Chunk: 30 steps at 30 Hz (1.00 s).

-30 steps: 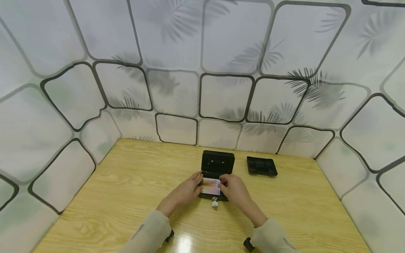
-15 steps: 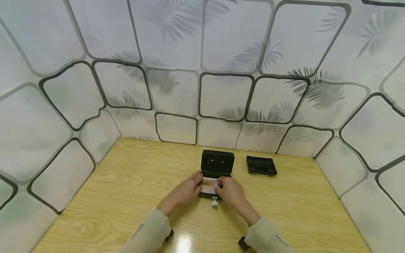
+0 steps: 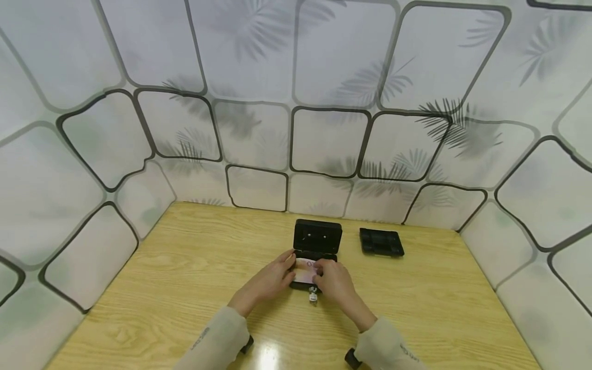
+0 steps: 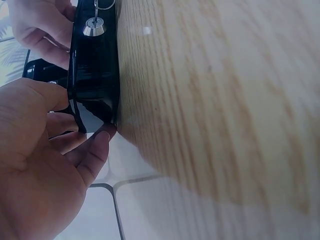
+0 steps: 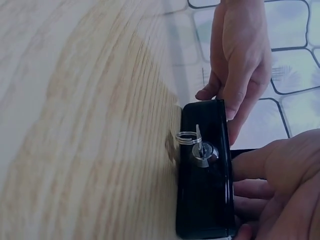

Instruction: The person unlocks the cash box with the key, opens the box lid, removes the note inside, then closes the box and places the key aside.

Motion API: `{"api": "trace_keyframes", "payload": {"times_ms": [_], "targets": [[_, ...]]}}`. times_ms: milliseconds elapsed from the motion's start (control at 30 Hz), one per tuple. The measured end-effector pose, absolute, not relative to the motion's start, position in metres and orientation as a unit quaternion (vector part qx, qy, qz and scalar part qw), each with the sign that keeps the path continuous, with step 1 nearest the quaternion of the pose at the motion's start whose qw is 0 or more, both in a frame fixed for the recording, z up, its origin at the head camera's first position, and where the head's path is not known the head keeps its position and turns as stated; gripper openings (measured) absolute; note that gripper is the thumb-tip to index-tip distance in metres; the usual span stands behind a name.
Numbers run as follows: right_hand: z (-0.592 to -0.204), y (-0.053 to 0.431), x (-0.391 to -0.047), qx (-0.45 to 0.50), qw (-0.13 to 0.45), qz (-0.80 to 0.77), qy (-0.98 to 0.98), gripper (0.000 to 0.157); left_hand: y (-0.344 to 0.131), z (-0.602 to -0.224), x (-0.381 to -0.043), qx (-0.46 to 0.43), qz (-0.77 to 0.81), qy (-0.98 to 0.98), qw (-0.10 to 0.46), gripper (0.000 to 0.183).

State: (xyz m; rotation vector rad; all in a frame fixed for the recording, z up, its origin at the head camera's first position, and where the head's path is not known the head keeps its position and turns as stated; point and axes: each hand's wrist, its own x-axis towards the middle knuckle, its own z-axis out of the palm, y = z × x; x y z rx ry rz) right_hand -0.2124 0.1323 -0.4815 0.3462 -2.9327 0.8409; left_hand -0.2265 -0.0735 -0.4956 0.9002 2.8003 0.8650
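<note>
A black cash box point(image 3: 302, 285) stands on the table with its lid point(image 3: 318, 235) raised. A pink and yellow banknote marked 20 point(image 3: 303, 272) lies in its open top. My left hand point(image 3: 276, 277) grips the box's left end; in the left wrist view its thumb and fingers bend round the corner. My right hand point(image 3: 336, 281) reaches over the right side, its curled fingers and thumb on the banknote's right part. The fingertips dip behind the front wall in the right wrist view. A key with a ring point(image 5: 197, 140) sits in the front lock point(image 5: 205, 156).
A black compartment tray point(image 3: 381, 242) lies on the wooden table point(image 3: 194, 288), behind and right of the box. A patterned fabric wall point(image 3: 259, 133) encloses the back and both sides of the table.
My right hand has shifted a little to the left over the banknote and covers more of its right part. The left hand and the box have hardly moved.
</note>
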Motion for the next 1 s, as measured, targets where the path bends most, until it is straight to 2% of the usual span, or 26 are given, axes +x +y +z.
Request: {"api": "trace_keyframes", "payload": {"times_ms": [333,700,800,933,1000], "targets": [[-0.4805,0.1305,-0.2156,0.072,0.070,0.374,-0.922,0.024,-0.0729,-0.4959,-0.2274,0.284,0.277,0.917,0.043,0.052],[-0.4803,0.1306,-0.2169,0.061,0.023,0.460,-0.885,0.034,-0.0728,-0.4952,-0.2267,0.284,0.277,0.917,0.046,0.053],[-0.4801,0.1297,-0.2159,0.065,0.025,0.458,-0.886,0.029,-0.0722,-0.4947,-0.2265,0.284,0.279,0.916,0.046,0.052],[-0.4802,0.1274,-0.2151,0.075,0.022,0.444,-0.893,0.013,-0.0723,-0.4945,-0.2262,0.287,0.280,0.915,0.043,0.052],[-0.4813,0.1267,-0.2153,0.074,0.020,0.439,-0.895,0.018,-0.0724,-0.4949,-0.2258,0.287,0.281,0.915,0.045,0.052]]}}
